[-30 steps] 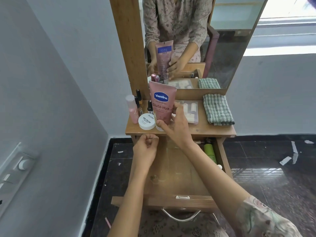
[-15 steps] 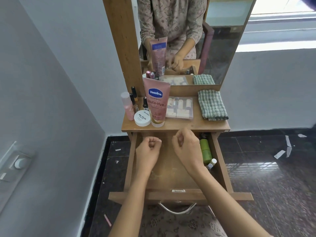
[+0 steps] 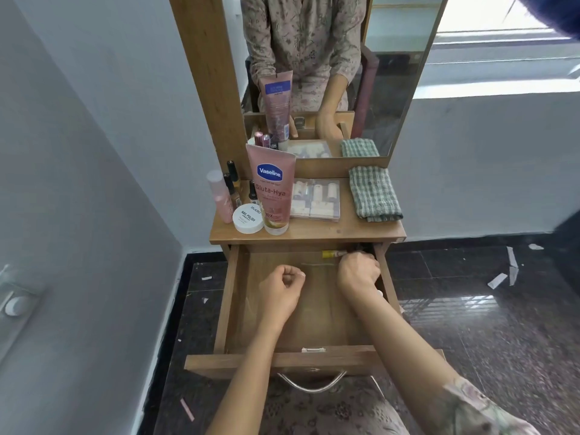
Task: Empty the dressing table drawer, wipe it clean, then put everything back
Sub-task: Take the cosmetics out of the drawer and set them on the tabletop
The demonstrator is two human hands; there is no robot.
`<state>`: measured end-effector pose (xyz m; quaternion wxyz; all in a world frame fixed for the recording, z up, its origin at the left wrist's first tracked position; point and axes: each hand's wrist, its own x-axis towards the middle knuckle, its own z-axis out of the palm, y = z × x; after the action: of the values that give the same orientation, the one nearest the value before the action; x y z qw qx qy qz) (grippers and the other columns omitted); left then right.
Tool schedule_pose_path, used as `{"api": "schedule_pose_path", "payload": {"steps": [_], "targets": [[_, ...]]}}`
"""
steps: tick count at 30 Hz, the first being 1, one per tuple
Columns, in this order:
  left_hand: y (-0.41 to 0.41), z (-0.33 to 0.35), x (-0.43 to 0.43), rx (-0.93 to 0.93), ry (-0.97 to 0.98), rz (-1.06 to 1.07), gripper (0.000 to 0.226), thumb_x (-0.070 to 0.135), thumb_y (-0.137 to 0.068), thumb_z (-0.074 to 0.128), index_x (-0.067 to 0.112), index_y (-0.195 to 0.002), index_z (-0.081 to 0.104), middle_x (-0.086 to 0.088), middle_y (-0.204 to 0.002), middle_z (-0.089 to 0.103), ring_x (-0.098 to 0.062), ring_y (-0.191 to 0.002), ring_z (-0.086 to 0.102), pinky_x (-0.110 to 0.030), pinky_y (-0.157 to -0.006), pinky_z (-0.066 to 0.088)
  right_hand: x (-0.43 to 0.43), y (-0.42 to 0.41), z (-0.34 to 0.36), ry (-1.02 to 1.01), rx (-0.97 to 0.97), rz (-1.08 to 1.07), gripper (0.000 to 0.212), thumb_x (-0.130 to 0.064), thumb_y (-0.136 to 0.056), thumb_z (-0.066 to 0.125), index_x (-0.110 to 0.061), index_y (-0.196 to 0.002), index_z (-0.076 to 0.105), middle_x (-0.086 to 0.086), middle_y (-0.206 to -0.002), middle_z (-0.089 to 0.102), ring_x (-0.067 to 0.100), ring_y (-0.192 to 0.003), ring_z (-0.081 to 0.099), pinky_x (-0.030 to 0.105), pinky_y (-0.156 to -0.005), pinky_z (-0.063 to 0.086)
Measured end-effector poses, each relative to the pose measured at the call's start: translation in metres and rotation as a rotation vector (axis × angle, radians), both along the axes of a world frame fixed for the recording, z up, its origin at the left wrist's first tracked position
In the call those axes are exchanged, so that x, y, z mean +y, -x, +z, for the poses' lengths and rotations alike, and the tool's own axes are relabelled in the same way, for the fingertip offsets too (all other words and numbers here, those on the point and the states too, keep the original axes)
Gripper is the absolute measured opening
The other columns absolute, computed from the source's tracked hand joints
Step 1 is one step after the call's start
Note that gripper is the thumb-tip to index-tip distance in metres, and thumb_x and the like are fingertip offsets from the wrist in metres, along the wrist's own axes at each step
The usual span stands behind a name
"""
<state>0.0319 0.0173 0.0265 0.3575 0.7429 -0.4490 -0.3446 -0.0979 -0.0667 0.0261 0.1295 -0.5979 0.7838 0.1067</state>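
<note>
The wooden drawer (image 3: 282, 361) stands pulled out under the dressing table top (image 3: 361, 232), and most of its floor is bare. My left hand (image 3: 282, 285) hovers over the drawer's middle as a loose fist holding nothing. My right hand (image 3: 357, 271) reaches into the far right corner with its fingers curled down; what they touch is hidden. A yellow-capped tube (image 3: 332, 253) lies along the back wall just left of that hand. A small white cap (image 3: 379, 292) peeks out beside my right wrist.
On the table top stand a pink Vaseline tube (image 3: 272, 189), a white nail polish remover jar (image 3: 248, 218), a pink bottle (image 3: 219, 196), small dark bottles (image 3: 232, 180), a clear case (image 3: 315, 199) and a folded green checked cloth (image 3: 373, 193). A mirror (image 3: 392, 73) rises behind. A wall stands close on the left.
My right hand let go of the Vaseline tube on the table top, dropped into the drawer and moved to its far right corner, covering the green bottle. My left hand stayed fisted.
</note>
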Motion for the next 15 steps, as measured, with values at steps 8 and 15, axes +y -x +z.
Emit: {"api": "schedule_pose_path", "payload": {"steps": [8, 15], "targets": [[-0.009, -0.005, -0.001, 0.027, -0.027, -0.005, 0.004, 0.028, -0.090, 0.060, 0.025, -0.090, 0.063, 0.012, -0.084, 0.062, -0.006, -0.080, 0.058, -0.020, -0.069, 0.048, 0.000, -0.004, 0.005, -0.112, 0.040, 0.068, 0.048, -0.007, -0.098, 0.036, 0.000, -0.145, 0.031, 0.017, -0.151, 0.027, 0.032, -0.125, 0.048, 0.036, -0.070, 0.044], [-0.018, -0.007, -0.005, 0.012, -0.022, 0.037, 0.004, 0.032, -0.088, 0.062, 0.030, -0.085, 0.062, 0.011, -0.085, 0.065, -0.007, -0.082, 0.060, -0.029, -0.076, 0.052, 0.013, -0.011, 0.017, -0.042, -0.130, 0.086, 0.035, -0.020, -0.089, 0.057, -0.010, -0.123, 0.057, 0.008, -0.126, 0.058, 0.026, -0.116, 0.057, 0.031, -0.078, 0.046]]}}
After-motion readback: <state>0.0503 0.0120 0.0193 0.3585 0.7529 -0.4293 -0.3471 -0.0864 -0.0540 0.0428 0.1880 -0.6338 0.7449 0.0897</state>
